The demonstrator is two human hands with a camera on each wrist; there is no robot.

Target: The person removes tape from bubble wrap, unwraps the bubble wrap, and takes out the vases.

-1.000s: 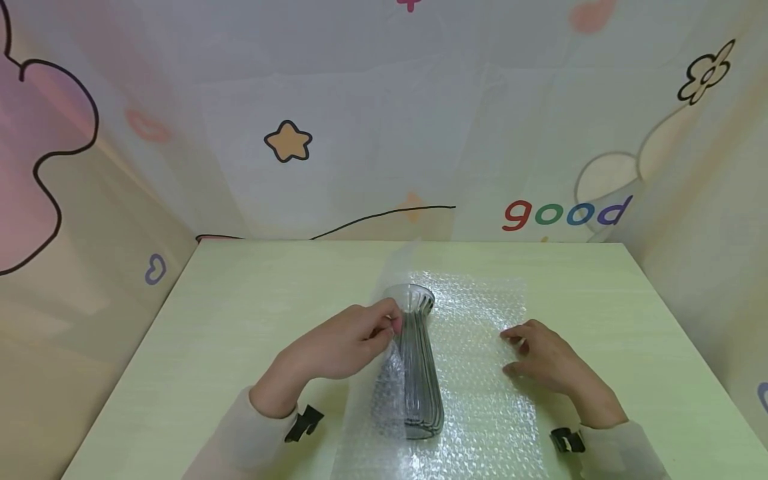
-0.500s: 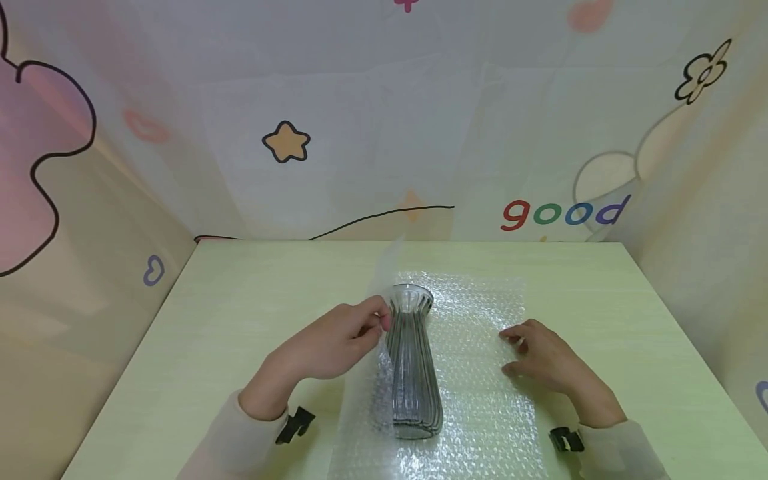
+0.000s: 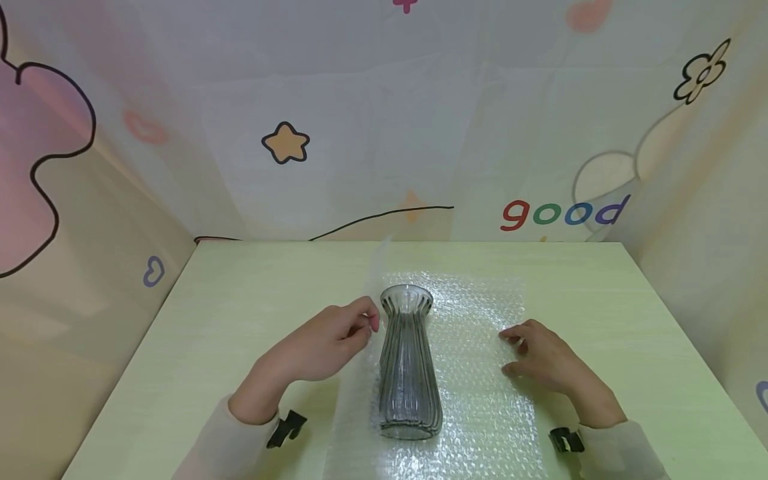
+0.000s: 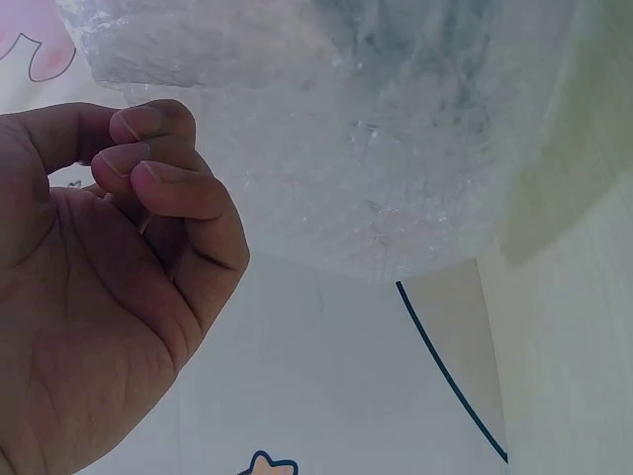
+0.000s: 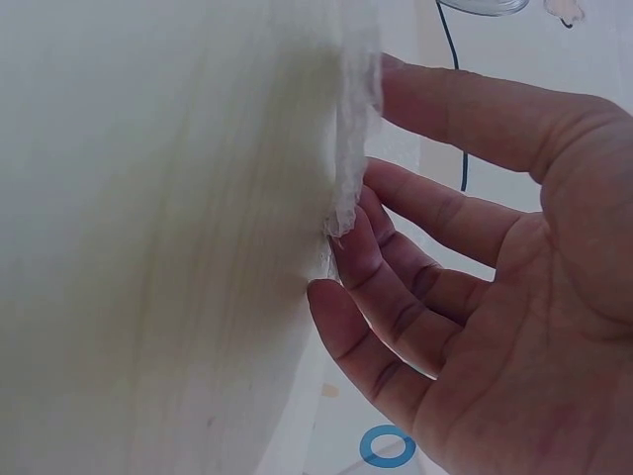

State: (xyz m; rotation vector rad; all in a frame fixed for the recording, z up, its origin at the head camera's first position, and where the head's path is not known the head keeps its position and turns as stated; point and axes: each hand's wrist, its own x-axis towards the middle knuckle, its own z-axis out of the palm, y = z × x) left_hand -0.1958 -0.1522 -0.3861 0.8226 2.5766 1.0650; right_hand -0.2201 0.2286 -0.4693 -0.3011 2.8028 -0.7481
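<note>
A grey ribbed glass vase [image 3: 411,373] lies on its side on a clear sheet of bubble wrap [image 3: 480,353], its flared mouth toward the back. My left hand [image 3: 324,343] pinches the raised left edge of the sheet, just left of the vase's neck. Curled fingers and the lifted bubble wrap [image 4: 376,178] show in the left wrist view. On the sheet's right edge, the fingertips of my right hand [image 3: 546,357] rest with loosely bent fingers. From the right wrist, the wrap's edge [image 5: 354,119] runs right at the fingertips, thumb on its upper side.
Everything lies on a pale green table [image 3: 252,287], with the sheet running past the bottom of the head view. Behind and at both sides hangs a printed curtain [image 3: 384,133]. A black clip [image 3: 287,429] is at the left cuff, another black clip [image 3: 567,440] at the right.
My left hand has drawn leftward with the raised edge of the bubble wrap, so the flap no longer covers the vase's left side. The vase and my right hand have stayed in place.
</note>
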